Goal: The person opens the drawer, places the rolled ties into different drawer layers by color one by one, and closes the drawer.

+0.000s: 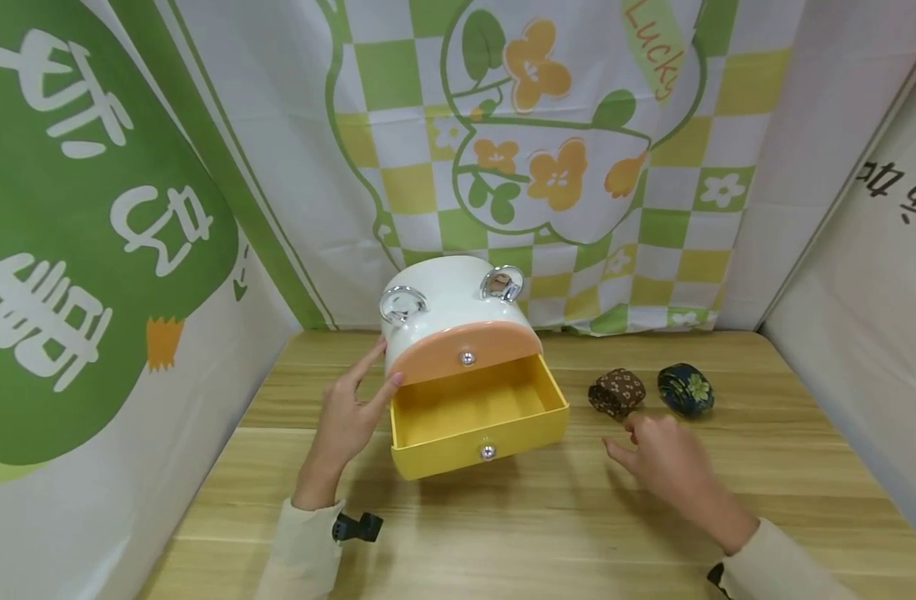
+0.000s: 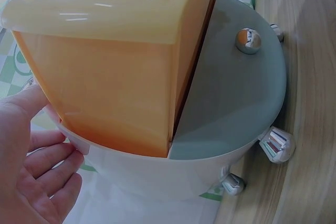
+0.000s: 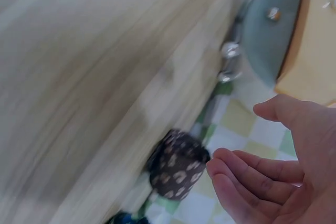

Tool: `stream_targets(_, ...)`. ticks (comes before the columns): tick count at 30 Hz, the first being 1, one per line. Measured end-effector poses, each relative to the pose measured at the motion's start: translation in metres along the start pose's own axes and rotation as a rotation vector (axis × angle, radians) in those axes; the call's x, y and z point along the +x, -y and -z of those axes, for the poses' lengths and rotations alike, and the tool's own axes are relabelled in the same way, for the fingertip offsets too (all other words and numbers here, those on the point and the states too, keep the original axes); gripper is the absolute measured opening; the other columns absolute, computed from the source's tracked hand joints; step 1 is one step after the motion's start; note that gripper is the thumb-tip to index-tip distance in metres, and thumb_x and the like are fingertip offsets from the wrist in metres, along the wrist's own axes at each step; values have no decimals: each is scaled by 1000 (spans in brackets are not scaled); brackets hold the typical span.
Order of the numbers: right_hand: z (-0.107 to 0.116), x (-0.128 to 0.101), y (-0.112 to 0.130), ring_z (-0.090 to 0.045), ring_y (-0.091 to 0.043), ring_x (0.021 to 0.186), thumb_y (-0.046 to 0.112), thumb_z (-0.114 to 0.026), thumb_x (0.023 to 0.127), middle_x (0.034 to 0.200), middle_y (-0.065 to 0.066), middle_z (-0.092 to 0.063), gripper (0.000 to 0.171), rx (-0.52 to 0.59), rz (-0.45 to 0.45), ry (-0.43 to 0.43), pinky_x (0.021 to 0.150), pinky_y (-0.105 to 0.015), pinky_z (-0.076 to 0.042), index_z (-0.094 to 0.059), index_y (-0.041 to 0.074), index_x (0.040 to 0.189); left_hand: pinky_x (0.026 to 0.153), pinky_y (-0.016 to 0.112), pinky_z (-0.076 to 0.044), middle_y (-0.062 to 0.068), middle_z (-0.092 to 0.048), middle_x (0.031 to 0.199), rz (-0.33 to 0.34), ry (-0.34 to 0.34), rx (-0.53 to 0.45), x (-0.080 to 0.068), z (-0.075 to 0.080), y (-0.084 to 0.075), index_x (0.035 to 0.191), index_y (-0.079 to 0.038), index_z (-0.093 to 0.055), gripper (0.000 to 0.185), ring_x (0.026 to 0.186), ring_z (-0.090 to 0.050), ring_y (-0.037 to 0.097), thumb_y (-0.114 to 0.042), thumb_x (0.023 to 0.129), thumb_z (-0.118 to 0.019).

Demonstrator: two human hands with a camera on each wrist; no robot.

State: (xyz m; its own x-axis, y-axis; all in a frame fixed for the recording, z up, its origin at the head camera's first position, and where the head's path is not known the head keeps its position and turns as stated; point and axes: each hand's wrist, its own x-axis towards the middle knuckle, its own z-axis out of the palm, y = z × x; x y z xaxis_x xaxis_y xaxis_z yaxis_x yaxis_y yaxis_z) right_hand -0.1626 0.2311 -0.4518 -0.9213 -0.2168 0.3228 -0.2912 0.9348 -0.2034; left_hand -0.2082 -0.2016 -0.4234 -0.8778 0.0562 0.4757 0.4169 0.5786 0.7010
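Note:
A small white drawer box (image 1: 450,304) with chrome feet stands on the wooden table (image 1: 503,517). Its lower yellow drawer (image 1: 476,417) is pulled out and looks empty; the upper orange drawer front (image 1: 465,350) is pushed in. My left hand (image 1: 348,412) rests with straight fingers against the box's left side (image 2: 105,166). My right hand (image 1: 663,458) hovers open just in front of a rolled brown patterned cloth (image 1: 617,392) (image 3: 176,163), holding nothing. A rolled dark blue floral cloth (image 1: 686,388) lies to the right of the brown one.
Printed fabric backdrops (image 1: 548,150) close in the table at the back and on both sides. Bare wood stretches in front of the drawer box.

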Motion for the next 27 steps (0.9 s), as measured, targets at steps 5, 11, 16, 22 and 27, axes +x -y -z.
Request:
stream_targets(5,1,8,-17,-46,-7,42,30,-84,89,56,0,-58,35,4,4,30,39,-19,-37,-69,2,73,122,59,-43,2,-52,161,-1,-1,4,1,0,0,156,-21,-53,60,149,-51,33,-38,102,-72)
stream_targets(11,0,19,-28,-46,-14,44,34,-84,89,55,-2,-50,45,-5,-37,61,38,-23,-39,-58,6,65,121,60,-43,7,-54,160,-23,-16,1,3,0,1,156,-18,-54,60,148,-51,35,-36,102,-72)
stream_targets(16,-3,30,-33,-46,-15,44,34,-83,90,56,-4,-48,52,1,-56,97,38,-23,-37,-46,12,60,121,60,-43,10,-54,159,-31,-23,-2,2,0,1,155,-15,-54,59,149,-50,36,-32,102,-73)
stream_targets(22,-7,41,-40,-37,-10,41,35,-82,92,51,2,-38,59,-1,-78,129,37,-22,-32,-41,16,54,122,60,-42,11,-55,158,-15,-13,9,0,0,1,155,-16,-54,59,149,-49,37,-35,102,-72)
stream_targets(27,-8,49,-45,-35,-9,40,38,-81,93,49,4,-34,64,2,-111,168,36,-21,-32,-37,18,51,122,59,-42,11,-55,158,-16,-11,10,0,0,0,155,-16,-54,60,149,-49,36,-35,102,-72)
